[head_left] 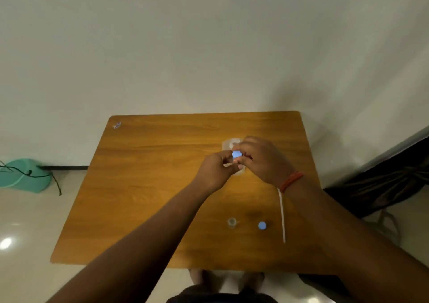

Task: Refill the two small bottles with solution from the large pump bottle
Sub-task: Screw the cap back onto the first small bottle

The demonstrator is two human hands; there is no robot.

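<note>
Over the middle right of the wooden table, my two hands meet. My left hand grips a small clear bottle, mostly hidden in its fingers. The fingertips of my right hand pinch that bottle's blue cap. Just behind and below the hands stands the large clear bottle, largely covered by them; I see no pump head on it. Nearer to me, a second small clear bottle stands open on the table, with a loose blue cap to its right.
A thin white tube lies on the table right of the blue cap, running from under my right wrist towards me. A teal bin with a black cable sits on the floor at left. Dark furniture stands at right. My feet show under the near edge.
</note>
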